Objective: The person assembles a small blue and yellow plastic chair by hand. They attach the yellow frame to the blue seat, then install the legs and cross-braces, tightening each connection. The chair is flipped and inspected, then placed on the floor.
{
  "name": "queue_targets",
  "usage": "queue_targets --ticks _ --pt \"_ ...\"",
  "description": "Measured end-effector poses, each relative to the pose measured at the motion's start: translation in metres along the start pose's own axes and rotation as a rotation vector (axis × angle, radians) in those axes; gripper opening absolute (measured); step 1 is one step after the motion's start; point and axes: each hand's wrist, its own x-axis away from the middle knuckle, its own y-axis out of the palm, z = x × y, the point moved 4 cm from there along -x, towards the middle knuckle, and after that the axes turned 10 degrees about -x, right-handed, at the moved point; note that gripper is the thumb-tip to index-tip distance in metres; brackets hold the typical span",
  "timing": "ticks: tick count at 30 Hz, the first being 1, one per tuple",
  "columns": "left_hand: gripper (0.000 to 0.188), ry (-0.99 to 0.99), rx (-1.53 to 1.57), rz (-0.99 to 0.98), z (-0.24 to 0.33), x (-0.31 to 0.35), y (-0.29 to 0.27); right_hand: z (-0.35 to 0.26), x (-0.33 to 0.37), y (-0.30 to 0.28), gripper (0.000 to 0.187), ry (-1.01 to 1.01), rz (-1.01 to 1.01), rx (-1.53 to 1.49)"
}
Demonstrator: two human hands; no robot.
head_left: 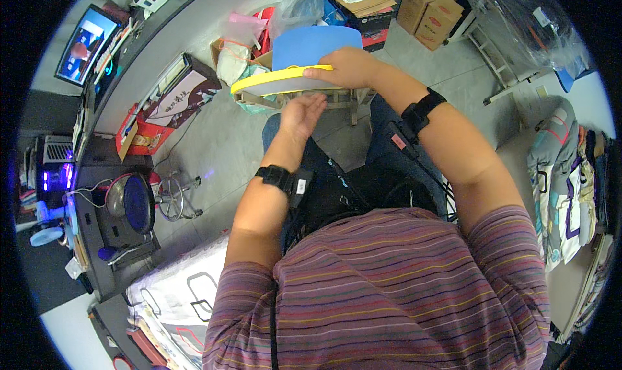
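Note:
A flat piece with a yellow rim and a pale grey face, perhaps a lid or small board point(282, 83), is held tilted, seen almost edge-on. My right hand point(352, 69) grips its right end, thumb over the yellow rim. Just behind rises a smooth blue panel point(311, 46) with a rounded top; I cannot tell whether the two are joined. Beneath the rim, my left hand point(301, 117) is turned palm up with its fingers stretched out, close to the underside and holding nothing visible. Both wrists wear black straps with small devices.
Bags and packets point(249, 39) are heaped behind the blue panel. A wooden stool-like frame point(343, 100) stands below it. Cardboard boxes point(429, 17) sit at the far right, near a metal frame point(489, 59). On the left are a swivel chair point(139, 203) and a desk with a monitor point(87, 45).

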Motion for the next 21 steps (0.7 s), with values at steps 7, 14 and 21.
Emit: queue_targets --ticks 7,14,21 --pt "0.057 0.049 0.158 -0.41 0.011 0.01 0.05 -0.002 0.0 0.0 0.079 0.04 -0.054 -0.039" --pt "0.052 0.051 0.182 -0.387 0.01 0.029 0.052 -0.006 0.004 -0.004 0.079 0.052 -0.037 -0.127" --pt "0.037 -0.129 0.095 -0.017 0.005 0.029 0.004 -0.007 0.002 -0.004 0.078 0.043 -0.014 -0.085"
